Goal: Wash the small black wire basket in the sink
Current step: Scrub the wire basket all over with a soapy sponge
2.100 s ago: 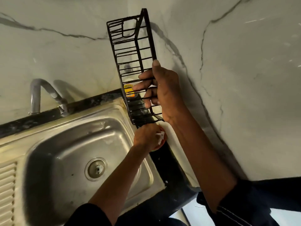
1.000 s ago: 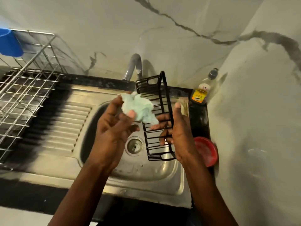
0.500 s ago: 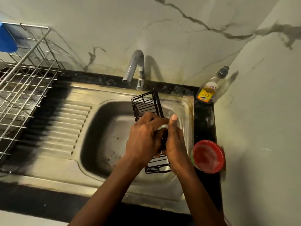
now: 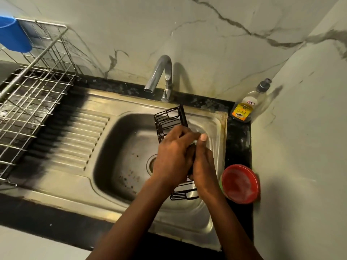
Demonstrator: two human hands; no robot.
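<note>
Basket: the small black wire basket is held over the bowl of the steel sink, its long axis running away from the person; its far end sticks out beyond both hands, its near end shows below them, and its middle is hidden behind the hands.
Right hand: the right hand is clasped round the basket's right side, thumb pointing up and away along the frame.
Left hand: the left hand is curled over the basket's middle from the left, pressed against the right hand; whether it grips the wires or something tucked under the fingers cannot be told.
Tap: the curved metal tap stands beyond the hands, just past the basket's far end.
Right of the hands: a red lid lies on the black counter just beside the right wrist; further off, in the corner, a soap bottle with a yellow label.
Left of the hands: the ribbed draining board; well beyond it a wire dish rack with a blue cup at its far edge.
</note>
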